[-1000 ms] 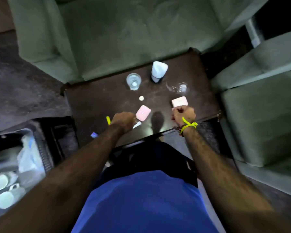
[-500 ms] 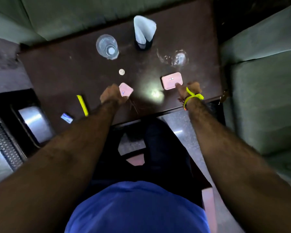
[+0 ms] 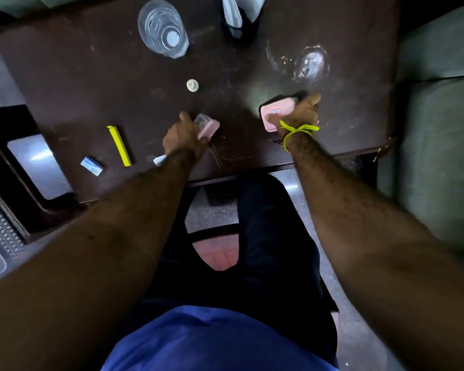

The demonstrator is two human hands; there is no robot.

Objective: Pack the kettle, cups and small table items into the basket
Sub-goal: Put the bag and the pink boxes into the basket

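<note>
Dark brown wooden table [image 3: 97,84]: near its front edge, the left hand [image 3: 182,136] grips a small pink box [image 3: 208,127]; the right hand [image 3: 302,113] grips a pink rectangular case [image 3: 275,113].

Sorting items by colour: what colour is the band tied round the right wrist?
Bright yellow-green wrist band, knotted; clearest in the head view.

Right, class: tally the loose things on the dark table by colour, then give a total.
Pink boxes: 2
Clear glasses: 2
Yellow stick: 1
White cap: 1
Blue-and-white packet: 1
Total: 7
</note>
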